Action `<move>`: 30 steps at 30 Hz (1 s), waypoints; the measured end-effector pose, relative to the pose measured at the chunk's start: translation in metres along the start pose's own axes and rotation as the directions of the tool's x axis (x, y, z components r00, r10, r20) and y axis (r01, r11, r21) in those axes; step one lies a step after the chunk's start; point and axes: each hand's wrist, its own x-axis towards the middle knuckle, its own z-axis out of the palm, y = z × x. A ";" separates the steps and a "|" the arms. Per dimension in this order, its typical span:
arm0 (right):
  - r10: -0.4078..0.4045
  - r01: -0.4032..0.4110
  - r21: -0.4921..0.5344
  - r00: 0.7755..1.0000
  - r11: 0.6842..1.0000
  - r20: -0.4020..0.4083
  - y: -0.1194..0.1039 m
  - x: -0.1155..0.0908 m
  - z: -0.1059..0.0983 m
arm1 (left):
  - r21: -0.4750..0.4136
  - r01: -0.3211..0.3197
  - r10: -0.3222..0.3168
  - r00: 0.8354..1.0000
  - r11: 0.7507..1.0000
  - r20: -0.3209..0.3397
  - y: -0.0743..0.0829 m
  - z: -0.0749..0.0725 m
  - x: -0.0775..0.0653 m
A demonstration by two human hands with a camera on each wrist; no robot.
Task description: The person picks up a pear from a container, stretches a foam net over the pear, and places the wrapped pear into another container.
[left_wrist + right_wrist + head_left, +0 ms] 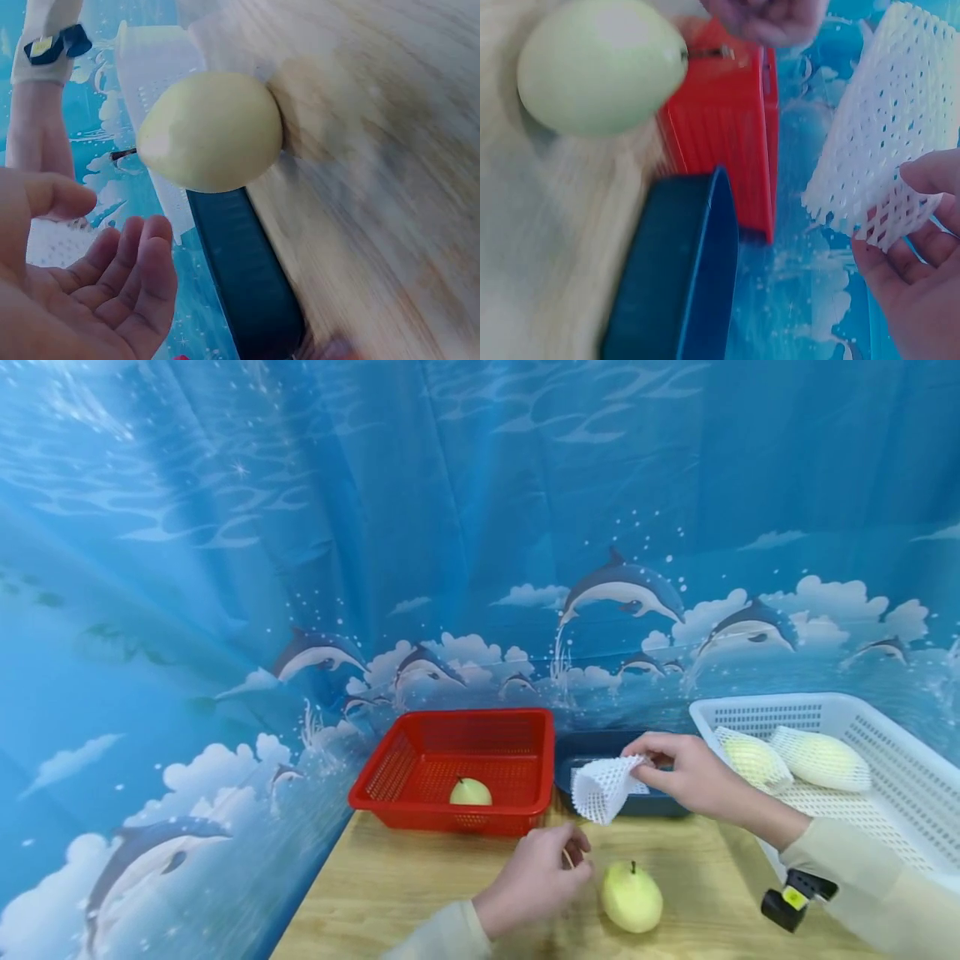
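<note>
A blue dolphin-printed backdrop (450, 527) rises behind and to the left of a wooden table (390, 885), whose left edge slants back to the near corner of the red basket. Along the back edge stand three containers: the white basket (757, 714) at the right, the red basket (442, 817) at the left, and the dark blue tray (660, 807) between them. A strip of wood runs in front of the tray, leaving room around the pear there. The right hand (678, 768) pinches the white foam net (603, 785) between thumb and fingers, holding it over the tray's front. The left hand (536, 877) holds nothing; its fingers are loosely bent, the thumb apart from them, just beside the pear and not touching it. Four pears show: one bare pear (632, 897) standing stem up on the wood between the forearms, one bare in the red basket, and two netted pears (821, 760) lying side by side in the white basket. Something white inside the tray is mostly hidden.
</note>
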 end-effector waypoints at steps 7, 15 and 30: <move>-0.110 0.107 0.115 0.994 0.988 0.016 -0.008 -0.016 0.013 | -0.231 0.001 -0.018 0.997 0.973 -0.072 0.004 -0.004 0.009; -0.219 0.210 0.156 0.974 0.965 0.047 -0.022 -0.034 0.025 | -0.456 -0.115 0.055 0.988 0.882 -0.142 0.007 -0.004 0.012; -0.258 0.229 0.238 0.961 0.944 0.098 -0.028 -0.048 0.030 | -0.745 0.062 0.002 0.996 0.664 0.085 0.016 -0.011 0.012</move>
